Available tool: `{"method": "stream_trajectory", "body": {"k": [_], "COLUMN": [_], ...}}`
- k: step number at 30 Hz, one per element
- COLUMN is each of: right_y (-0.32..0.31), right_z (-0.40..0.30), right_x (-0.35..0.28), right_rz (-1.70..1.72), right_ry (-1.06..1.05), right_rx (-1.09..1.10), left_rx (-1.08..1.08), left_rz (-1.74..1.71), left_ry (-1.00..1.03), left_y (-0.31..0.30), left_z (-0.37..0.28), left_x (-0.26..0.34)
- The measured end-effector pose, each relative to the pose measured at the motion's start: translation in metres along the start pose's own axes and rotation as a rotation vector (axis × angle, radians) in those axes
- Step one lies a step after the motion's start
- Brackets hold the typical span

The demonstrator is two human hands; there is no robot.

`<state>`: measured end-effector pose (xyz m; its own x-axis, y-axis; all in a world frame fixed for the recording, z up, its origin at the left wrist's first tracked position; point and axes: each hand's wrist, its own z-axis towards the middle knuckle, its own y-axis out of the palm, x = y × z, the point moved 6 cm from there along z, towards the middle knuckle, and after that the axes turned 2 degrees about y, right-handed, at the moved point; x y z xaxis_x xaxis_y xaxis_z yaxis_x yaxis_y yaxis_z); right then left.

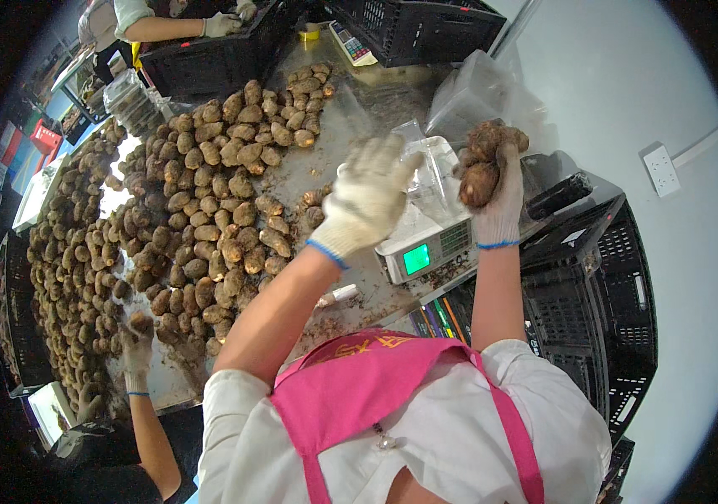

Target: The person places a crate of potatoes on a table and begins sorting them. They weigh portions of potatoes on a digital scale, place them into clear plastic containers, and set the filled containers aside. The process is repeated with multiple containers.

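My left hand (pixel 368 192), in a white knit glove with a blue cuff, is blurred above the table beside the scale, fingers apart and holding nothing. In my right hand (pixel 502 189), gloved alike, are several brown taro corms (pixel 480 183), held right of the scale. A clear plastic container (pixel 425 179) rests on the white digital scale (pixel 397 249), whose green display is lit. Many small taro corms (pixel 208 183) cover the metal table to the left. A few more (pixel 316 196) lie close to my left wrist.
Black plastic crates stand at the right (pixel 560 302), top (pixel 409 31) and upper left (pixel 208 69). Clear bags (pixel 472 94) lie behind the scale; a calculator (pixel 351 44) is farther back. A co-worker's gloved hand (pixel 138 353) is among corms at lower left; another's hands (pixel 223 24) are at a top crate.
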<state>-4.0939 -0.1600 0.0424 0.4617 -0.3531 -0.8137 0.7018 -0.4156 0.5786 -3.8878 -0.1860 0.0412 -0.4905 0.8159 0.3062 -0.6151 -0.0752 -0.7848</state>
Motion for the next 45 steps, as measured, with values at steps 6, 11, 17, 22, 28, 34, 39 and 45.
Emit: {"method": "stream_trajectory", "body": {"k": [6,11,17,22,28,34,39,45], "right_y": [-0.010,-0.012,-0.006,-0.003,0.024,0.109,0.171,0.235], "right_z": [0.043,0.046,0.033,0.035,0.045,0.027,0.029,-0.009], "right_x": [0.044,0.079,0.078,0.083,0.070,0.091,0.158,0.290], "right_rz": [-0.367,-1.095,-1.506,-1.573,-1.444,-1.091,-1.199,-1.204], "right_ry": [0.258,0.341,0.226,0.228,-0.070,-0.153,-0.105,0.100], "right_rx": [-0.026,-0.282,-0.399,-0.493,-0.382,-0.518,-0.704,-1.074], "left_rx": [-0.377,-0.404,-0.601,-0.441,0.011,0.073,-0.116,0.697], "left_rz": [0.078,0.083,0.112,-0.150,-0.123,0.442,0.400,-0.615], "left_ry": [-0.091,-0.061,-0.079,-0.146,-0.625,-1.108,-1.181,-1.344], "left_y": [0.079,0.096,0.119,0.088,0.004,-0.078,-0.081,-0.099], "left_z": [0.030,0.002,-0.028,-0.033,-0.110,-0.216,-0.236,-0.298], "left_x": [-0.007,-0.014,0.004,0.009,-0.112,-0.239,-0.278,-0.286]}}
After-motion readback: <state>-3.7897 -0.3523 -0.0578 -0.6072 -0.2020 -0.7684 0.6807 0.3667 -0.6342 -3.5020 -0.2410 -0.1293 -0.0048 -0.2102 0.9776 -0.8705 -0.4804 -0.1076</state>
